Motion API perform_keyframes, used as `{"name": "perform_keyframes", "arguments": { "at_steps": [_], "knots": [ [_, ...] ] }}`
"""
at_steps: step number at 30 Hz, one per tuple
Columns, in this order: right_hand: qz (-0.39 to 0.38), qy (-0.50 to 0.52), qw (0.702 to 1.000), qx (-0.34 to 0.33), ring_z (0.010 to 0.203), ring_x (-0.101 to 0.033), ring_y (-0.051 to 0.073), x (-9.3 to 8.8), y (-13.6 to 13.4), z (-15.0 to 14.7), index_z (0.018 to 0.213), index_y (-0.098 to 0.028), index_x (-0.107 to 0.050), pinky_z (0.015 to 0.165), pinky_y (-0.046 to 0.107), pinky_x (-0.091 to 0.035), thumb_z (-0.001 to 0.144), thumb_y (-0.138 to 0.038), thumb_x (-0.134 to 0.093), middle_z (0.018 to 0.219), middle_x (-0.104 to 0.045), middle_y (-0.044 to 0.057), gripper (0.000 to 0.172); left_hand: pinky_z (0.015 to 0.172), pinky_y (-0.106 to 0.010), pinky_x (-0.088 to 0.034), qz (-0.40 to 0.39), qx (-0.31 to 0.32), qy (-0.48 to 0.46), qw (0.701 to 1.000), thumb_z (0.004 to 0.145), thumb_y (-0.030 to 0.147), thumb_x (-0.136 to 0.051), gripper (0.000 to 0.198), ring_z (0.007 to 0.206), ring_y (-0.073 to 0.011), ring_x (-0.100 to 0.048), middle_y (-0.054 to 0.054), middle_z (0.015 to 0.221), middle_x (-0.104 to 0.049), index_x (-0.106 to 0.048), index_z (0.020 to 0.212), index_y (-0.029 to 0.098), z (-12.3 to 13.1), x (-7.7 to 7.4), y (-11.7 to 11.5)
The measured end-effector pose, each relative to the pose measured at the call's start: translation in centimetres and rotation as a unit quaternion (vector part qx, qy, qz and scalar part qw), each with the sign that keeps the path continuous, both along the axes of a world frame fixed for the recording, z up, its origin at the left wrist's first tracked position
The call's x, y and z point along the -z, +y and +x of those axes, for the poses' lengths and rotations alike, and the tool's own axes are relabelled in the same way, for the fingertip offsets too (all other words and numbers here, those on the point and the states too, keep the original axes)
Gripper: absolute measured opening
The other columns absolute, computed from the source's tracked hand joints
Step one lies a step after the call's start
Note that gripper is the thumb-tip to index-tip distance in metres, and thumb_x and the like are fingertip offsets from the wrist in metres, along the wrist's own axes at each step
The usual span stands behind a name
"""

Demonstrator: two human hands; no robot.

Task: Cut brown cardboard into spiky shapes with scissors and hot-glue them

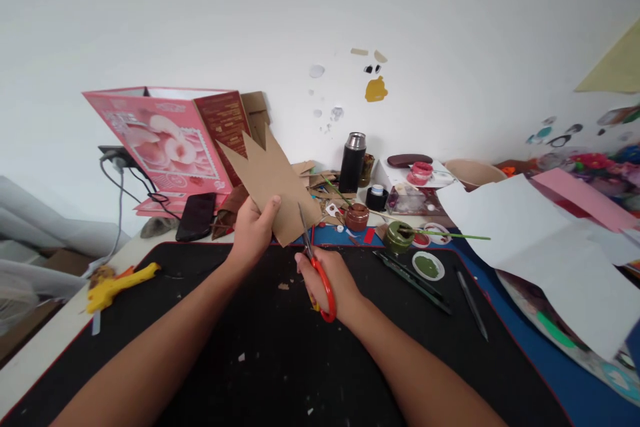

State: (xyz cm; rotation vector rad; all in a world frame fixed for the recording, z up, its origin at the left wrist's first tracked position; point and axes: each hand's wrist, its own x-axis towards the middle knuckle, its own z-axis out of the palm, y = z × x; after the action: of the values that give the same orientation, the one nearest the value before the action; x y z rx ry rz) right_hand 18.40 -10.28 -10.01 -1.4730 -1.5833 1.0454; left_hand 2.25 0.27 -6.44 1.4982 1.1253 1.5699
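My left hand [254,230] is closed on a brown cardboard piece [273,180] with pointed tips, lifted above the black mat [210,360]. My right hand [327,280] grips red-handled scissors [317,270]. Their blades [304,227] point up and meet the cardboard's lower right edge.
A yellow glue gun [117,283] lies at the mat's left. Behind stand a pink box [165,137], a dark phone [196,215], a black flask [353,161], and brown [357,216] and green [399,235] paint jars. White paper sheets [540,247] cover the right. Pens [470,300] lie on the mat.
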Motion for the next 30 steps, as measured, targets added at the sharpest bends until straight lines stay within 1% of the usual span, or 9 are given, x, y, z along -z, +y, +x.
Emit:
{"name": "perform_keyframes", "arguments": {
  "at_steps": [3, 6, 11, 14, 19, 22, 25, 27, 30],
  "knots": [
    [-0.01, 0.025, 0.999, -0.019, 0.047, -0.06, 0.017, 0.5, 0.1, 0.2, 0.089, -0.023, -0.059, 0.055, 0.026, -0.044, 0.112, -0.058, -0.058, 0.056, -0.06, -0.003, 0.042, 0.085, -0.042, -0.064, -0.001, 0.008, 0.0, 1.0, 0.086, 0.063, -0.076, 0.05, 0.101, -0.0322, -0.078, -0.016, 0.111, -0.084, -0.073, 0.105, 0.017, 0.0, 0.1, 0.0],
    [-0.003, 0.035, 0.998, -0.042, 0.048, -0.063, 0.016, 0.4, 0.2, 0.4, 0.092, -0.022, -0.061, 0.056, 0.025, -0.048, 0.109, -0.064, -0.061, 0.058, -0.063, -0.002, 0.045, 0.086, -0.043, -0.063, -0.005, 0.007, 0.011, 1.0, 0.088, 0.064, -0.074, 0.05, 0.101, -0.0324, -0.079, -0.016, 0.111, -0.084, -0.073, 0.106, 0.017, -0.2, 0.2, 0.2],
    [-0.019, 0.062, 0.996, -0.065, 0.061, -0.075, 0.019, -0.4, 0.3, 0.4, 0.101, -0.02, -0.065, 0.062, 0.026, -0.056, 0.107, -0.059, -0.068, 0.068, -0.073, 0.002, 0.04, 0.088, -0.043, -0.063, 0.001, 0.013, 0.036, 0.999, 0.088, 0.066, -0.075, 0.053, 0.1, -0.0319, -0.078, -0.015, 0.111, -0.083, -0.074, 0.107, 0.017, -0.8, 0.1, 0.6],
    [-0.024, 0.09, 0.992, -0.084, 0.068, -0.079, 0.021, -0.3, 0.4, 0.3, 0.105, -0.02, -0.067, 0.065, 0.027, -0.058, 0.103, -0.061, -0.074, 0.077, -0.077, 0.004, 0.042, 0.087, -0.042, -0.063, 0.002, 0.029, 0.026, 0.999, 0.086, 0.068, -0.078, 0.055, 0.099, -0.0321, -0.078, -0.015, 0.108, -0.083, -0.074, 0.106, 0.017, -1.1, 0.0, 1.0],
    [-0.033, 0.084, 0.991, -0.103, 0.085, -0.084, 0.026, 0.0, 0.6, 0.7, 0.128, -0.02, -0.069, 0.068, 0.027, -0.058, 0.092, -0.065, -0.086, 0.094, -0.081, 0.007, 0.06, 0.088, -0.043, -0.064, -0.012, 0.047, 0.015, 0.999, 0.086, 0.069, -0.079, 0.059, 0.102, -0.0334, -0.079, -0.016, 0.111, -0.083, -0.074, 0.111, 0.016, -1.4, 0.4, 1.6],
    [-0.023, 0.049, 0.993, -0.106, 0.085, -0.082, 0.028, -0.6, 0.6, 1.0, 0.134, -0.018, -0.07, 0.07, 0.029, -0.055, 0.086, -0.068, -0.09, 0.091, -0.079, 0.006, 0.072, 0.089, -0.043, -0.064, -0.013, 0.045, 0.015, 0.999, 0.085, 0.071, -0.08, 0.061, 0.103, -0.0337, -0.079, -0.017, 0.109, -0.084, -0.074, 0.11, 0.015, -1.4, 0.4, 1.6],
    [-0.017, 0.019, 0.993, -0.111, 0.08, -0.079, 0.027, -1.4, 0.5, 1.2, 0.137, -0.016, -0.07, 0.07, 0.03, -0.053, 0.084, -0.07, -0.091, 0.084, -0.076, 0.004, 0.078, 0.089, -0.044, -0.064, -0.016, 0.048, 0.012, 0.999, 0.085, 0.071, -0.081, 0.062, 0.103, -0.0336, -0.08, -0.017, 0.111, -0.084, -0.074, 0.111, 0.015, -1.5, 0.6, 1.7],
    [-0.025, 0.023, 0.992, -0.118, 0.08, -0.079, 0.027, -1.7, 0.4, 1.2, 0.14, -0.016, -0.068, 0.07, 0.03, -0.053, 0.085, -0.07, -0.09, 0.082, -0.075, 0.003, 0.081, 0.089, -0.043, -0.065, -0.017, 0.052, 0.008, 0.998, 0.086, 0.069, -0.081, 0.062, 0.103, -0.0331, -0.08, -0.017, 0.114, -0.083, -0.074, 0.114, 0.015, -1.5, 0.8, 1.9],
    [-0.038, 0.047, 0.991, -0.121, 0.084, -0.081, 0.028, -1.9, 0.4, 1.4, 0.145, -0.017, -0.066, 0.072, 0.03, -0.055, 0.084, -0.072, -0.09, 0.088, -0.078, 0.005, 0.085, 0.087, -0.043, -0.066, -0.018, 0.058, 0.005, 0.998, 0.087, 0.069, -0.08, 0.062, 0.101, -0.0331, -0.08, -0.017, 0.114, -0.083, -0.074, 0.117, 0.015, -1.6, 1.2, 2.1]
  ]
}}
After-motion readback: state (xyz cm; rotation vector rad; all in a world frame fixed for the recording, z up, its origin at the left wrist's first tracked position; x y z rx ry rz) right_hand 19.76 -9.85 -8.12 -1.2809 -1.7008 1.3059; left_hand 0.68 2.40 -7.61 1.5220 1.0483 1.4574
